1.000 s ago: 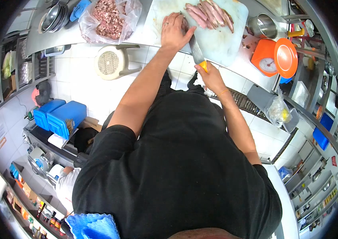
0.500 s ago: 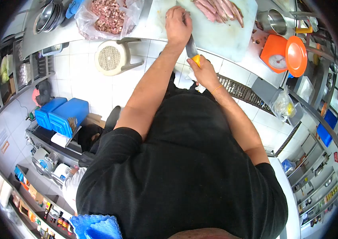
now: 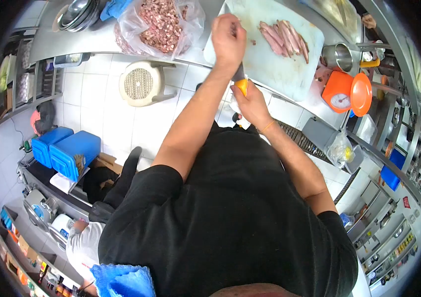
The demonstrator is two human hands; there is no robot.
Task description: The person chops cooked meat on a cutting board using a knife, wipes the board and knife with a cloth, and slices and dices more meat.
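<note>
My right hand (image 3: 254,104) is wrapped around the yellow handle of a knife (image 3: 241,86), in front of the counter's edge. The dark blade points away from me and runs partly out of sight beneath my left hand (image 3: 229,42). My left hand is closed, fingers curled, over the near left part of a white cutting board (image 3: 284,74). Something dark shows between its fingers, but I cannot make out what. Strips of pinkish raw meat (image 3: 284,38) lie on the board to the right. Some white cloth or paper (image 3: 243,122) shows just below my right hand.
A plastic bag of diced meat (image 3: 161,29) and stacked metal bowls (image 3: 77,15) stand left on the counter. To the right are a steel pot (image 3: 338,57) and an orange scale (image 3: 338,93). A beige stool (image 3: 142,83) stands below. Another person's white sleeve (image 3: 84,245) shows lower left.
The view has tilted, so the counter and its items sit lower in the picture. My right hand and the knife stay close beneath my left hand, which remains closed over the board's left side.
</note>
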